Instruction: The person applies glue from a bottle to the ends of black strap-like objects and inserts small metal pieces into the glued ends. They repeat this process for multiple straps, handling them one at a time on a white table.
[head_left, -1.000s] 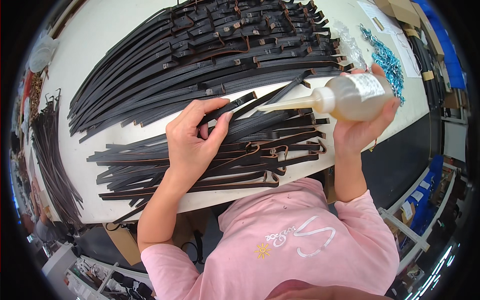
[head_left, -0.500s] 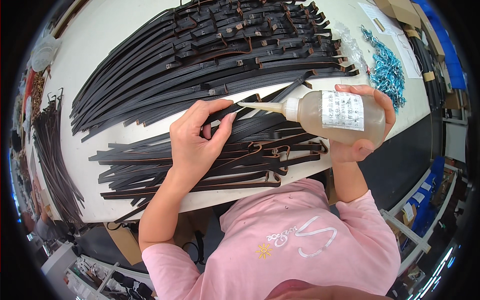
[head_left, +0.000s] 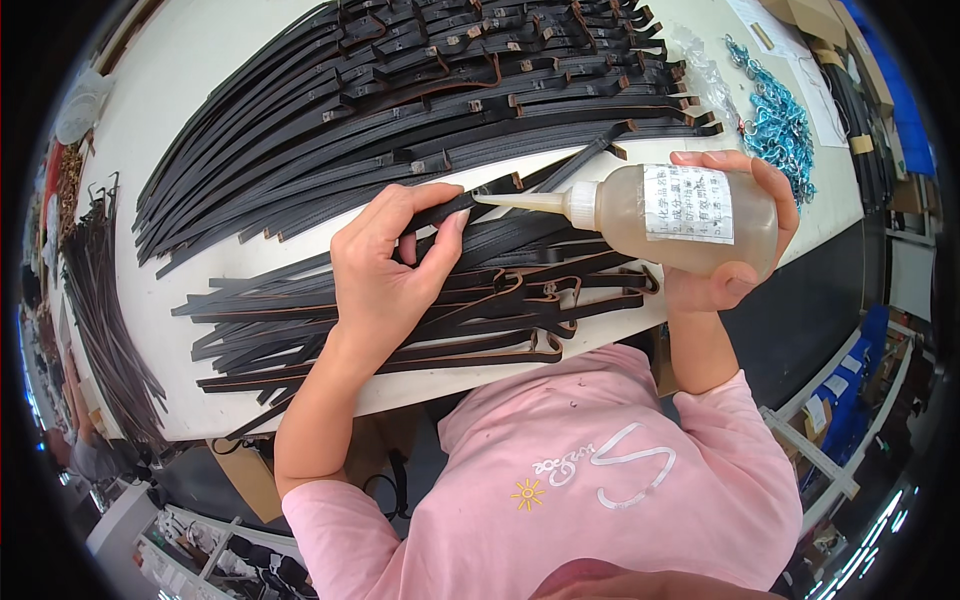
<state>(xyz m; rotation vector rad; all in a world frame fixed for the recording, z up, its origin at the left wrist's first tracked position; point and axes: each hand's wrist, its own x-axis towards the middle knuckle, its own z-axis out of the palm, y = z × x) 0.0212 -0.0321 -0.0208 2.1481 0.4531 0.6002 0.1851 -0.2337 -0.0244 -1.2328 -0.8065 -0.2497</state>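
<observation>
With thumb and forefinger, my left hand pinches a black leather strap near its end, above the table. My right hand is wrapped round a clear squeeze bottle of pale yellowish liquid, which has a white label. Tilted onto its side, the bottle points its long tapered nozzle left, and the tip appears to touch the strap just beside my left fingertips. Below my hands lies a loose pile of black straps, some with brown edges and bent ends.
Rows of black straps cover the far part of the white table. A bundle of thin dark strips lies at the left edge. Blue metal clasps and clear plastic are at the far right. Cardboard boxes stand below the table.
The nozzle tip has moved slightly up along the strap, close to my left fingertips. Both hands keep their grips, and the whole view has shifted a little.
</observation>
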